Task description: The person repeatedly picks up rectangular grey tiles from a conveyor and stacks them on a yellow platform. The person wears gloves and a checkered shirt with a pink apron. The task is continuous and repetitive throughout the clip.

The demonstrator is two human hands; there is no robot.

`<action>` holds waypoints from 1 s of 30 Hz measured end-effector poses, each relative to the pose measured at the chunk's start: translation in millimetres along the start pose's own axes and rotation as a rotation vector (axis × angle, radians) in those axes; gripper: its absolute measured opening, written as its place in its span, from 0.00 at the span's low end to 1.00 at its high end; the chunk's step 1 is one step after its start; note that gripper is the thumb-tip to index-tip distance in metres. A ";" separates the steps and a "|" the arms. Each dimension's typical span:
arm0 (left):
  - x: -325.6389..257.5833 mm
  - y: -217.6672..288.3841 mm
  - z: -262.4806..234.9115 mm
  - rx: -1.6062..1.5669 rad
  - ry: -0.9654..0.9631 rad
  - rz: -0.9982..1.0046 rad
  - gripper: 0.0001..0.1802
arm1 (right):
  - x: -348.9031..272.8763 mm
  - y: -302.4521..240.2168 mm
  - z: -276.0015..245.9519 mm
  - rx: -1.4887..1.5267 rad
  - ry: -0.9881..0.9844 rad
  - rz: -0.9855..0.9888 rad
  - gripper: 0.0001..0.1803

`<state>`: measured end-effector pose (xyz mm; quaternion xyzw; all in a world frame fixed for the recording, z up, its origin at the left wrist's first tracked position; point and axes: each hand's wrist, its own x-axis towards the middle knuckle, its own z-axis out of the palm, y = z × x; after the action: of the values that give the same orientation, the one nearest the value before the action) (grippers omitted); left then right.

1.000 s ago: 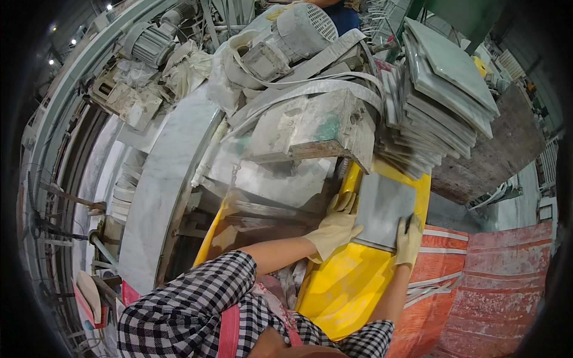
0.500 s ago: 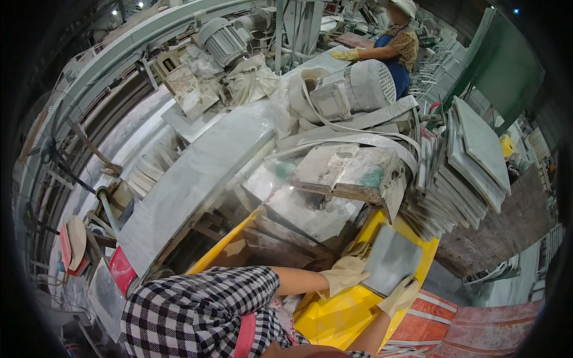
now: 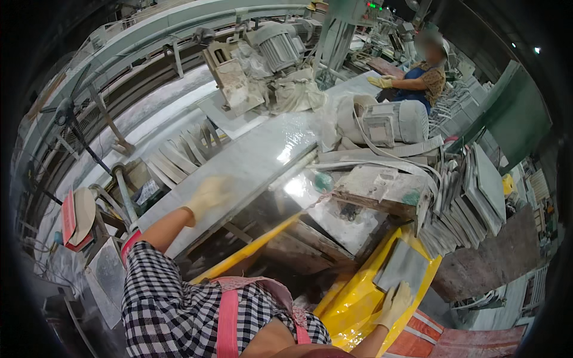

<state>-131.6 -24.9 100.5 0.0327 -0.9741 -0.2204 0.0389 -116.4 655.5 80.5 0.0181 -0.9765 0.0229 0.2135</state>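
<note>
A grey rectangular stone tile lies tilted on a shiny yellow plastic sheet in front of me on the right. My right hand, in a cream rubber glove, grips the tile's near edge with its fingers over the top face. To the left, my left hand, gloved the same way, is over the long pale work surface. Motion smears its fingers, so neither their shape nor anything in them can be made out.
Stone slabs stand stacked at the right. A dusty motor and a stained block sit beyond the sheet. Curved pale pieces stand upright on the left. At the far end, a co-worker wears yellow gloves.
My left hand has left the tile's side and swung left over the pale surface. My right hand stays at the tile. The view has shifted, and the co-worker's hands have come together.
</note>
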 end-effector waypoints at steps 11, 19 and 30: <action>-165.1 -197.9 -43.7 0.043 -0.350 -0.707 0.52 | -29.5 -117.9 -5.8 0.649 -0.033 0.211 0.17; -189.5 -141.9 -112.2 -0.125 -0.132 -0.529 0.26 | -14.8 -220.5 12.5 0.744 -0.054 -0.134 0.12; -198.1 -15.9 -182.8 -0.325 0.188 -0.435 0.15 | -4.2 -238.8 29.1 0.856 -0.183 -0.006 0.18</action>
<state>82.7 -101.2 246.0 0.2546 -0.8882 -0.3728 0.0855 -113.8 415.7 61.2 0.1097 -0.8938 0.4233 0.0995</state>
